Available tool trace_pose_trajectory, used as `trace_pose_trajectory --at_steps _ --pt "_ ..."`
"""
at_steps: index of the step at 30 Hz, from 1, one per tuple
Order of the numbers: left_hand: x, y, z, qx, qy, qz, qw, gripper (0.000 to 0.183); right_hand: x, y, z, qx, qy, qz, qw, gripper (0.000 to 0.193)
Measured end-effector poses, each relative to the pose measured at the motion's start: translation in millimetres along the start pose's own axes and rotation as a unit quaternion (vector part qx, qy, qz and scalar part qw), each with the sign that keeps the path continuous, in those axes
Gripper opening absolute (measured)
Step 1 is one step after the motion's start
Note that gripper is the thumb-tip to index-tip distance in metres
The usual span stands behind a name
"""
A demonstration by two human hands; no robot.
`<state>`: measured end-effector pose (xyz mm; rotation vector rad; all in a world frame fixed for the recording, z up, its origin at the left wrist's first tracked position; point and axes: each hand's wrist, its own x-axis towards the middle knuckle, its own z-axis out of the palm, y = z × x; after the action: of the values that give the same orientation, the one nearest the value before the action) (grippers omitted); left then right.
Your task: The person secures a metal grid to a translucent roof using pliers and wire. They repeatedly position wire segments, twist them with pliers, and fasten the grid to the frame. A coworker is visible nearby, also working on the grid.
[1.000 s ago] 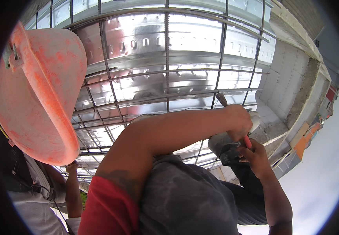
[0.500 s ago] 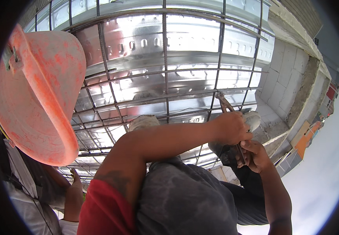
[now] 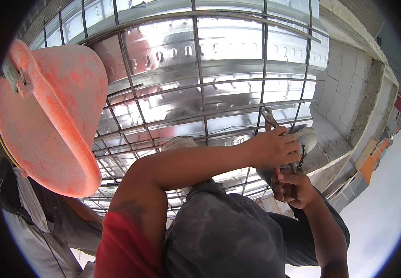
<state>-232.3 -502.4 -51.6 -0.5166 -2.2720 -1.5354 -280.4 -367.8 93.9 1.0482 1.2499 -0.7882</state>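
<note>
Pincers (image 3: 268, 118) stand upright, jaws at a crossing of the steel reinforcing bars (image 3: 237, 110). My left hand (image 3: 274, 148) reaches across from the red sleeve and wraps round the handles below the jaws; its fingers are partly loosened. Lower down, my right hand (image 3: 297, 190) is closed round the handle ends, where a red part shows at the thumb. Dark wire-like strands (image 3: 304, 156) show beside the hands; I cannot tell whether they touch them. The palm side of my left hand is hidden.
Shiny ribbed metal decking (image 3: 230, 46) lies under the bar grid. A scuffed orange plastic object with a flared rim (image 3: 52, 129) looms at left, above a person in grey clothing (image 3: 75, 227). A block wall (image 3: 349, 74) edges the right. Pale shoes (image 3: 306, 138) rest near the bars.
The pincers have turned, so their jaws show more face-on. My left hand's fingers have loosened from a tight fist. My right hand has shifted slightly on the handles. The whole view has shifted slightly.
</note>
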Motion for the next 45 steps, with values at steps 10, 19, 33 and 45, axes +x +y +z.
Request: trace_pose_trajectory --at_steps 10,19,33,45 --pt "53 -15 -22 -0.052 -0.417 -0.067 0.905 0.012 -25 -34 5 -0.202 0.032 -0.043 0.978 0.046" --pt "-11 9 -14 -0.021 0.068 -0.044 0.996 0.022 10 -10 -3 0.013 -0.079 0.068 0.994 0.026" --pt "-2 10 -1 -0.055 -0.068 -0.033 0.996 0.013 -8 -27 14 -0.434 0.159 -0.118 0.879 0.031" --pt "-30 -5 -96 -0.142 0.310 -0.365 0.866 0.017 -49 -64 22 -0.481 0.077 -0.110 0.866 0.058"
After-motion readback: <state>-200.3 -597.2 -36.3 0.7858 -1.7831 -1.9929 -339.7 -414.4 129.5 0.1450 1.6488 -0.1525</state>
